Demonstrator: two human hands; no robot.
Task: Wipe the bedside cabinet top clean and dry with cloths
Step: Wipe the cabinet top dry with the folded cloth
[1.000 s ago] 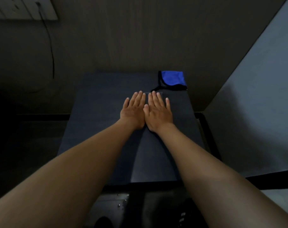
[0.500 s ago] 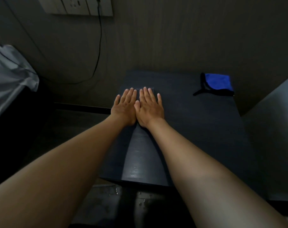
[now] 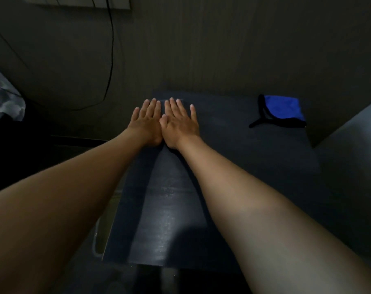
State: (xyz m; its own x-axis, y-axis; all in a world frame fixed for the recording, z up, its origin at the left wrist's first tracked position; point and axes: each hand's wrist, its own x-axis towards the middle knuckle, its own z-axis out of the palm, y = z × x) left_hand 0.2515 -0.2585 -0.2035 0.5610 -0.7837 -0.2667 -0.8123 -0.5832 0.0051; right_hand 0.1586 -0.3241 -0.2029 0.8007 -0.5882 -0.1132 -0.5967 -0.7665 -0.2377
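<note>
The dark bedside cabinet top [image 3: 244, 166] fills the middle of the view. My left hand [image 3: 146, 124] and my right hand [image 3: 180, 124] lie flat on it side by side, palms down, near its far left corner, thumbs touching. Both hold nothing and their fingers are stretched out. A blue cloth with a black border [image 3: 283, 110] lies folded at the far right corner of the top, well apart from both hands. Whether a second cloth is present does not show.
A dark panelled wall [image 3: 201, 49] stands behind the cabinet. A black cable [image 3: 111, 60] hangs from a wall socket plate [image 3: 80, 2] at top left. Pale bedding [image 3: 2, 98] shows at the left edge. A grey surface [image 3: 350, 155] borders the cabinet's right side.
The view has swung left, so the cabinet and blue cloth now sit further right in frame. My hands stay flat together, now near the top's left side instead of its middle.
</note>
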